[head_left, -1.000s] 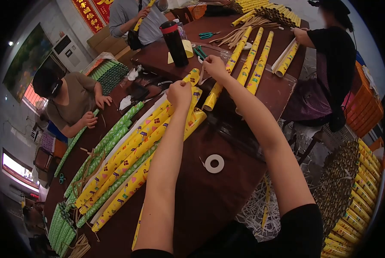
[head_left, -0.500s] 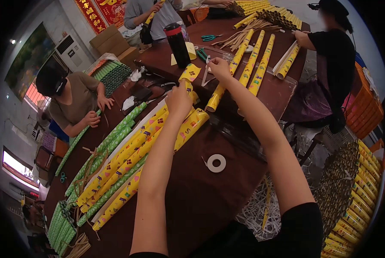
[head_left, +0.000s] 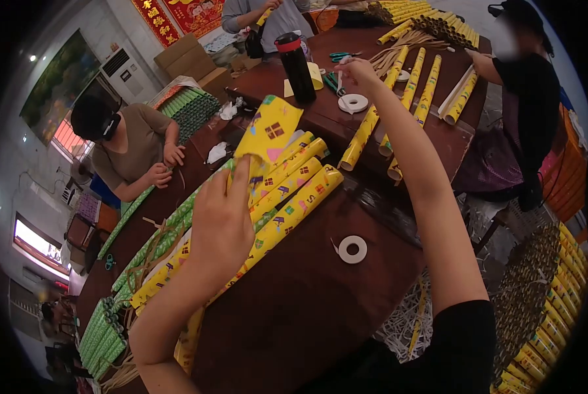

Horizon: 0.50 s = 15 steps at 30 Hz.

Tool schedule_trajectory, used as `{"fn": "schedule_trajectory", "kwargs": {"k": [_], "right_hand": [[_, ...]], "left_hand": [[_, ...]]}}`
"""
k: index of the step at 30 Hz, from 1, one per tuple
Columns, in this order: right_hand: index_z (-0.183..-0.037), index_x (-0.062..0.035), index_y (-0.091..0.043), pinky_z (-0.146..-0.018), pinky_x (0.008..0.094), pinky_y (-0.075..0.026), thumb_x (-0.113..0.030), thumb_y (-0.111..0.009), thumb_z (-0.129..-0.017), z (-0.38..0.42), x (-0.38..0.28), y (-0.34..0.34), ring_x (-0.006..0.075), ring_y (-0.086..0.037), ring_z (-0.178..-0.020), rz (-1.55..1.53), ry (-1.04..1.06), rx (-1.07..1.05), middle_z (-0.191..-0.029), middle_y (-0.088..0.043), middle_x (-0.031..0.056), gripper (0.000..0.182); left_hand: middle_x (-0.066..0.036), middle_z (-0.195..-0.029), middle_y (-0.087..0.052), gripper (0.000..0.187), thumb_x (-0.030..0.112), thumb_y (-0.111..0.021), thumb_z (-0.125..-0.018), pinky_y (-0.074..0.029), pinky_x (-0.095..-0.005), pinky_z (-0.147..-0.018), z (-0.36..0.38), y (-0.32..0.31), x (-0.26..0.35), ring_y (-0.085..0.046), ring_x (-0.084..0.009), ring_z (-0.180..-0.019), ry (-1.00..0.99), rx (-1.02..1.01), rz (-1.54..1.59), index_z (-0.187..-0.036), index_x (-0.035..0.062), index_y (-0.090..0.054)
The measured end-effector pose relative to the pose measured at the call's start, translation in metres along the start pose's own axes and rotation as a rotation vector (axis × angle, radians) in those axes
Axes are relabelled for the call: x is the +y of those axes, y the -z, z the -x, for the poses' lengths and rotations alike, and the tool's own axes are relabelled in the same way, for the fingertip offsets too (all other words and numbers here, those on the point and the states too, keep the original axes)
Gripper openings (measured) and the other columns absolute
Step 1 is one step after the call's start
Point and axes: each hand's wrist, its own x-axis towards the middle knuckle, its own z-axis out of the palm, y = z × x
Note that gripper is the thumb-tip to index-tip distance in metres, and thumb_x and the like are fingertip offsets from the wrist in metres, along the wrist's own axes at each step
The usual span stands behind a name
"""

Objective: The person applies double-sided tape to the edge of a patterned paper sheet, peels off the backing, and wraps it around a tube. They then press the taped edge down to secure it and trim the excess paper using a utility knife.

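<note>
So the person's two hands are well apart right now, each with its own job. The left hand (head_left: 222, 226) has its fingers stretched out, tips up against the low edge of a yellow printed sheet (head_left: 272, 128). Can't tell if it's actually pinching the thing or just bracing it, since the hand covers that bit. The sheet is tilted and a bit curled, sticking up by the near ends of a row of yellow tubes (head_left: 307, 190) on the brown table (head_left: 294, 295). No idea whether it belongs to one of those tubes; its bottom is hidden.

The right hand (head_left: 361, 71) is the fun one: kinda blurry, but the fingertips look closed on a thin white strip (head_left: 340, 85), just above a white tape roll (head_left: 361, 105) near the green-handled scissors (head_left: 331, 81). A second roll (head_left: 362, 253) lies closer to the person.

My read is that this is the tape-pulling step, with no tape visible on the sheet yet. Imo the next move calls for a clean piece off the roll and a steady left hand, because that loose curl looks like it'd shift easily.
</note>
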Motion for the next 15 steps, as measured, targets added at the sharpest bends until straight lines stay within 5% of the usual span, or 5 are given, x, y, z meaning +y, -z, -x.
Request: {"fn": "schedule_trajectory", "kwargs": {"k": [3,6,8,10,15], "right_hand": [[-0.108,0.0034,-0.062,-0.062,0.0317,-0.048,-0.019,-0.06,-0.088,-0.038,0.031,0.007,0.0197,-0.062,-0.072,0.33,0.124,0.018,-0.086,-0.066,0.0121,0.03],[-0.105,0.001,-0.066,-0.075,0.0396,-0.051,-0.02,-0.064,-0.082,-0.067,0.072,0.03,0.0315,-0.066,-0.087,0.94,0.297,0.031,-0.093,-0.068,0.0198,0.031],[-0.088,0.0015,-0.063,-0.071,0.0379,-0.05,-0.019,-0.071,-0.078,-0.052,0.076,0.035,0.0265,-0.067,-0.081,0.979,0.281,0.069,-0.086,-0.068,0.0163,0.024],[-0.087,0.0014,-0.065,-0.071,0.0385,-0.051,-0.021,-0.072,-0.077,-0.053,0.067,0.039,0.0291,-0.066,-0.078,1.166,0.134,-0.012,-0.084,-0.068,0.0171,0.025],[-0.082,0.0023,-0.064,-0.068,0.0362,-0.051,-0.017,-0.072,-0.078,-0.069,0.066,0.039,0.022,-0.066,-0.074,1.082,0.146,-0.05,-0.078,-0.067,0.0148,0.021]], "left_hand": [[-0.024,-0.109,-0.054,0.061,-0.01,-0.056,-0.071,-0.044,-0.0428,-0.08,0.031,0.033,0.012,-0.054,-0.0368,-0.09,0.006,-0.035,-0.001,-0.13,-0.0017,-0.049],[-0.024,-0.109,-0.053,0.056,-0.01,-0.056,-0.07,-0.043,-0.0432,-0.08,0.056,0.052,0.018,-0.054,-0.0367,-0.089,0.034,-0.073,-0.055,-0.126,-0.0027,-0.052],[-0.025,-0.109,-0.053,0.053,-0.01,-0.056,-0.07,-0.044,-0.0438,-0.078,0.073,0.061,0.019,-0.054,-0.0369,-0.088,0.051,-0.105,-0.073,-0.122,-0.0033,-0.054],[-0.025,-0.109,-0.053,0.052,-0.01,-0.056,-0.069,-0.045,-0.0442,-0.077,0.087,0.071,0.024,-0.054,-0.0372,-0.087,0.069,-0.136,-0.075,-0.121,-0.0036,-0.054],[-0.026,-0.109,-0.054,0.048,-0.01,-0.058,-0.069,-0.047,-0.0443,-0.075,0.105,0.089,0.041,-0.056,-0.038,-0.086,0.121,-0.246,-0.021,-0.117,-0.0041,-0.055]]}}
